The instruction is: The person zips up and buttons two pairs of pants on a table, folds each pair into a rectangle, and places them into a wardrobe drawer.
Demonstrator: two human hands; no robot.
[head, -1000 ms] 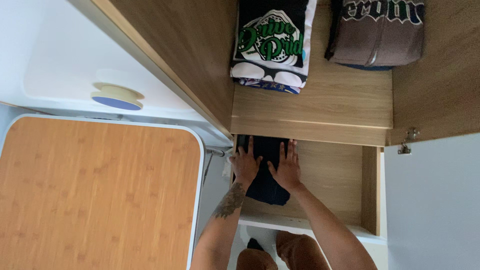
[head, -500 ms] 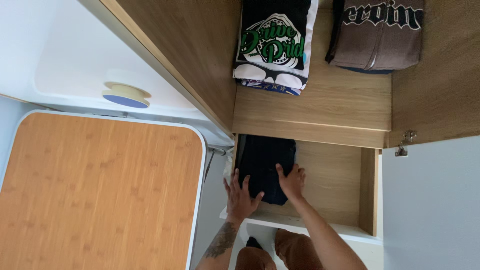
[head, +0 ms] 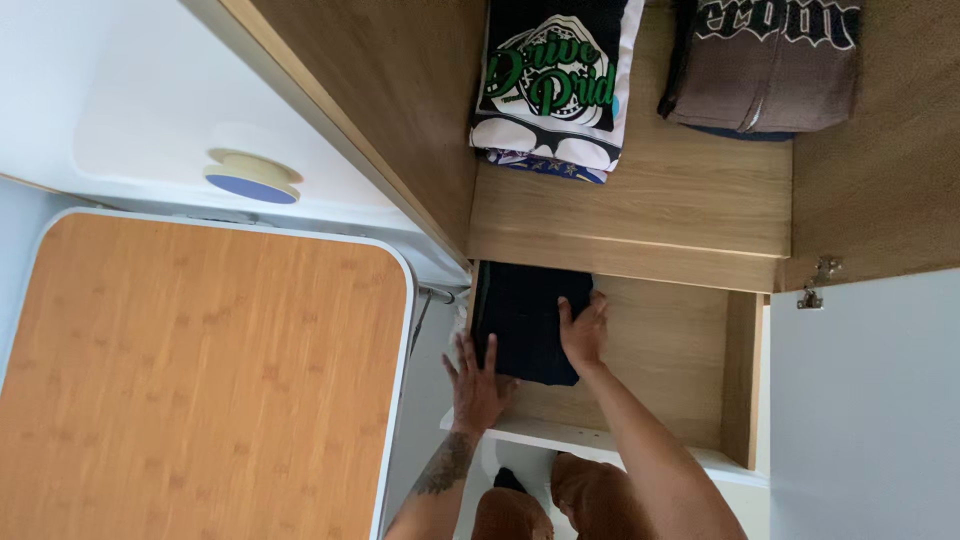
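Observation:
A folded dark navy garment (head: 525, 318) lies at the left end of the lower wardrobe shelf (head: 660, 350). My left hand (head: 477, 385) rests flat with fingers spread against the garment's near left edge. My right hand (head: 584, 333) lies on its right side, fingers curled over the edge. Neither hand lifts the cloth.
On the upper shelf (head: 640, 215) sit a stack of folded shirts with a black, green and white printed one on top (head: 553, 85) and a folded brown garment (head: 765, 65). A wooden-topped table (head: 200, 370) stands at left. An open wardrobe door (head: 870, 400) is at right.
Both hands slid back from on top of the garment to its near edges. The garment has been pushed deeper into the lower shelf, its near end now further in.

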